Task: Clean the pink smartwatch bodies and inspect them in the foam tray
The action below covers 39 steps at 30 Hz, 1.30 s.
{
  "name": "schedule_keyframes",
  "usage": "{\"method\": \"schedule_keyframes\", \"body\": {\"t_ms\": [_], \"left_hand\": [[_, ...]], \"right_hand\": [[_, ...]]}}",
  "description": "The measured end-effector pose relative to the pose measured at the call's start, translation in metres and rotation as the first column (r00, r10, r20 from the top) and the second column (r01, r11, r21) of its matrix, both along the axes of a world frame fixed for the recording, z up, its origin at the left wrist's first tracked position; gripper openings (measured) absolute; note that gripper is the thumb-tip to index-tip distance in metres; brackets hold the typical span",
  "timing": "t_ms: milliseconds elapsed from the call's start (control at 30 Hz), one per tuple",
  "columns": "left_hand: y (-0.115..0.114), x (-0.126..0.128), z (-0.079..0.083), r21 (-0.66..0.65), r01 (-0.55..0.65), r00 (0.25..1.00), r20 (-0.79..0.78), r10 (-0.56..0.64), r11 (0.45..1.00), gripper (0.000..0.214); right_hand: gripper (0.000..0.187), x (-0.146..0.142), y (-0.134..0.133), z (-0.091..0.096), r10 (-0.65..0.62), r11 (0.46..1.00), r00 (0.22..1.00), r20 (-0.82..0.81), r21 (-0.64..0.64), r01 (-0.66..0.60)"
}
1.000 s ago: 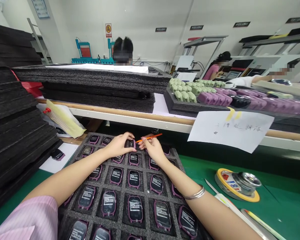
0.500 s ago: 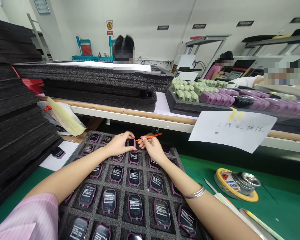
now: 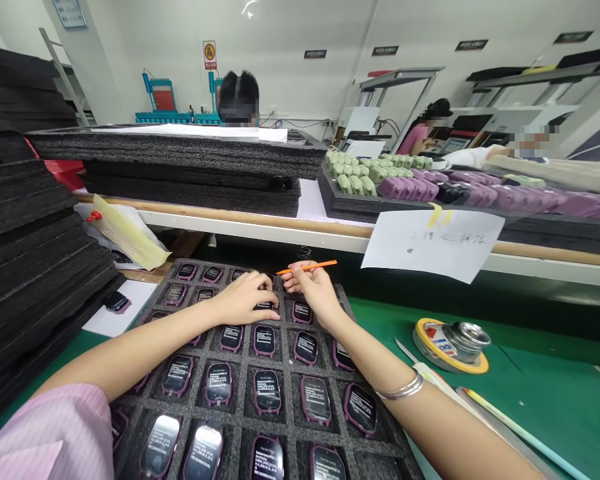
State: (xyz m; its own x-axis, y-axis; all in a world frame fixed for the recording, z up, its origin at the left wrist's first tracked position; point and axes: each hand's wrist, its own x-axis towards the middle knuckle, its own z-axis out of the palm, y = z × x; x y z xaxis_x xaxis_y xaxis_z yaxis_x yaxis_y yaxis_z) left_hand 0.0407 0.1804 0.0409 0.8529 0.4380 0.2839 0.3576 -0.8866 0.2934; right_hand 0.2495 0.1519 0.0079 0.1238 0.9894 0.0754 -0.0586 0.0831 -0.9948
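Observation:
A black foam tray (image 3: pixel 245 360) holds several purple-framed smartwatches (image 3: pixel 267 391) in its cells, their dark screens lit with white text. My left hand (image 3: pixel 245 297) is over the tray's far middle, thumb and fingers apart and curved around a smartwatch (image 3: pixel 266 305) that sits in its cell. The fingers partly cover this watch, and no lifted watch shows in them. Just to the right, my right hand (image 3: pixel 311 290) pinches a thin orange stick (image 3: pixel 325 264). Its tip points left, above the tray's far edge.
Stacked black foam trays (image 3: pixel 25 220) rise at the left. A shelf (image 3: pixel 260 230) crosses behind, bearing more foam and green and purple cases (image 3: pixel 410 187). A paper sign (image 3: pixel 430 243) hangs from it. Right of the tray lie a tape roll (image 3: pixel 453 347) and a pen (image 3: pixel 510 420). Other people sit beyond.
The watch that was raised and tilted in my left hand no longer shows there; that hand has shifted nearer, over another watch. My right hand has drawn slightly right with the orange stick.

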Motion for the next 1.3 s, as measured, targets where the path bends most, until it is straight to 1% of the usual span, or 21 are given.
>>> {"method": "schedule_keyframes", "body": {"t_ms": [133,267,367,467,533,667,733,867,1033,1100,1167,1233,1300], "left_hand": [[-0.009,-0.011,-0.002,0.043,0.004,1.000,-0.014,-0.004,0.999,0.030],[-0.011,-0.022,-0.006,0.025,-0.008,1.000,0.029,0.008,1.000,0.032],[-0.011,-0.023,-0.010,0.001,-0.007,0.998,0.061,0.007,1.000,0.029],[-0.009,-0.022,-0.012,-0.038,-0.005,0.996,0.091,0.009,0.999,0.027],[-0.009,-0.022,-0.012,-0.075,-0.018,0.993,0.113,0.026,0.997,0.030],[-0.010,-0.022,-0.012,-0.144,-0.080,0.984,0.144,0.100,0.986,0.050],[-0.010,-0.022,-0.012,-0.167,-0.094,0.982,0.147,0.119,0.982,0.054],[-0.011,-0.021,-0.013,-0.189,-0.100,0.981,0.147,0.129,0.977,0.054],[-0.009,-0.020,-0.013,-0.178,-0.102,0.984,0.126,0.126,0.979,0.051],[-0.006,-0.019,-0.010,-0.164,-0.096,0.989,0.100,0.113,0.982,0.046],[-0.004,-0.015,-0.005,-0.144,-0.085,0.993,0.070,0.096,0.986,0.041],[-0.006,-0.006,0.001,-0.118,-0.074,0.996,0.048,0.081,0.990,0.037],[-0.010,0.009,0.005,-0.090,-0.049,0.998,0.034,0.052,0.995,0.032]], "right_hand": [[0.032,-0.014,-0.017,-0.008,0.035,0.999,0.999,-0.020,0.001,-0.035],[0.032,-0.022,-0.024,-0.018,0.063,0.998,0.998,-0.030,0.008,-0.063],[0.031,-0.022,-0.026,-0.021,0.073,0.997,0.997,-0.029,0.018,-0.072],[0.030,-0.022,-0.027,-0.022,0.078,0.996,0.997,-0.019,0.033,-0.078],[0.030,-0.023,-0.028,-0.023,0.082,0.996,0.997,-0.009,0.044,-0.081],[0.028,-0.025,-0.030,-0.022,0.089,0.994,0.996,0.015,0.064,-0.089],[0.028,-0.025,-0.031,-0.021,0.092,0.993,0.995,0.028,0.073,-0.094],[0.027,-0.025,-0.032,-0.019,0.104,0.990,0.993,0.056,0.087,-0.108],[0.027,-0.027,-0.033,-0.019,0.100,0.989,0.992,0.074,0.104,-0.107],[0.025,-0.026,-0.033,-0.017,0.087,0.989,0.994,0.073,0.116,-0.095],[0.024,-0.022,-0.033,-0.011,0.046,0.988,0.997,0.060,0.143,-0.054],[0.025,-0.013,-0.034,0.001,-0.037,0.980,0.999,0.026,0.194,0.031],[0.027,-0.003,-0.037,0.014,-0.144,0.956,0.989,-0.020,0.255,0.144]]}}
